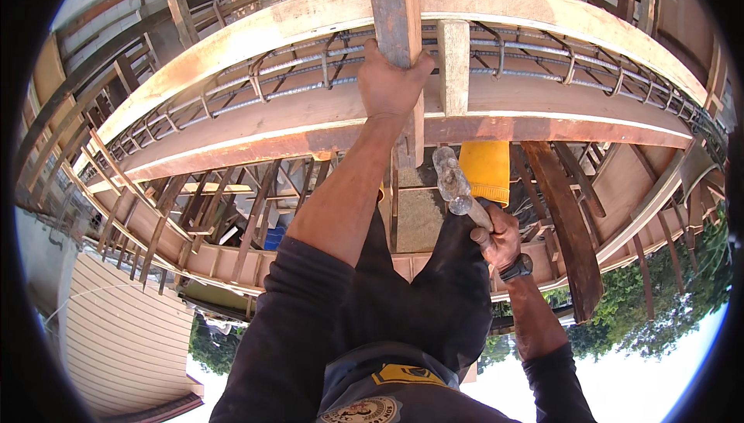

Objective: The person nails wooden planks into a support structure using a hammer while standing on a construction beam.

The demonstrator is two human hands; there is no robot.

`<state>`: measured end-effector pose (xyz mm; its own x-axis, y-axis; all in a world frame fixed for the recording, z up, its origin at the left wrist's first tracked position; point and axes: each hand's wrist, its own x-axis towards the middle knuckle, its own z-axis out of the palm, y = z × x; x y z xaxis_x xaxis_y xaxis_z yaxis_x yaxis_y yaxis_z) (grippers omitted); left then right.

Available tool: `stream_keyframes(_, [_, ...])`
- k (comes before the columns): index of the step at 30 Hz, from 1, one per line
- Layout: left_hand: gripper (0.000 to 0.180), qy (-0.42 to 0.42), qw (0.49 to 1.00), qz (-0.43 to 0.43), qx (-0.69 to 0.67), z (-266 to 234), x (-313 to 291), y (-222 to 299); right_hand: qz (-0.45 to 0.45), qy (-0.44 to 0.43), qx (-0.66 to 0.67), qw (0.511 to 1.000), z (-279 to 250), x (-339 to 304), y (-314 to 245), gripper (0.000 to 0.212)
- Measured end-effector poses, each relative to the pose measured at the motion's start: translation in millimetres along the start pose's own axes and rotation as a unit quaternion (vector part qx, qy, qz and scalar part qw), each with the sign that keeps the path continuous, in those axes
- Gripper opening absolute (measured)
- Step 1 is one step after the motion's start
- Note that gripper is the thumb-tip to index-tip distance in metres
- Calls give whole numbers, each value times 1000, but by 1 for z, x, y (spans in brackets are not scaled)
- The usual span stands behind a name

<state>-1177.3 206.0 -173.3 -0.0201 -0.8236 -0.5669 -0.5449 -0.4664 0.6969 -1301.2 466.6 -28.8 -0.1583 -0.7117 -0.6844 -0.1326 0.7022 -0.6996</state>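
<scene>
The left arm (341,198) stretches forward, left grip (392,82) clasped; the right grip (502,238) curls nearer in.

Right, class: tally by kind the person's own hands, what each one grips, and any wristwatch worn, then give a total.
Hands: 2, the left hand and the right hand
Timber plank: 1
Hammer: 1
Wristwatch: 1
Total: 5

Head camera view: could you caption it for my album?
Left hand gripping a timber plank across wooden formwork with steel bars inside, right hand holding a hammer.
</scene>
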Motion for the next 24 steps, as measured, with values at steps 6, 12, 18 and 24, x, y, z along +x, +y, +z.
stream_keyframes(6, [58,5,1000,-4,24,-1,0,0,15,-19,-7,1000,-4,1,3,60])
stream_keyframes(12, [57,12,1000,5,24,-1,0,6,-20,-10,2,1000,-3,6,4,58])
stream_keyframes(18, [54,11,1000,15,17,-1,-1,3,-32,-22,-10,999,-1,2,12,53])
stream_keyframes(24, [53,7,1000,12,22,-1,-1,4,-24,-35,-3,999,-4,6,10,50])
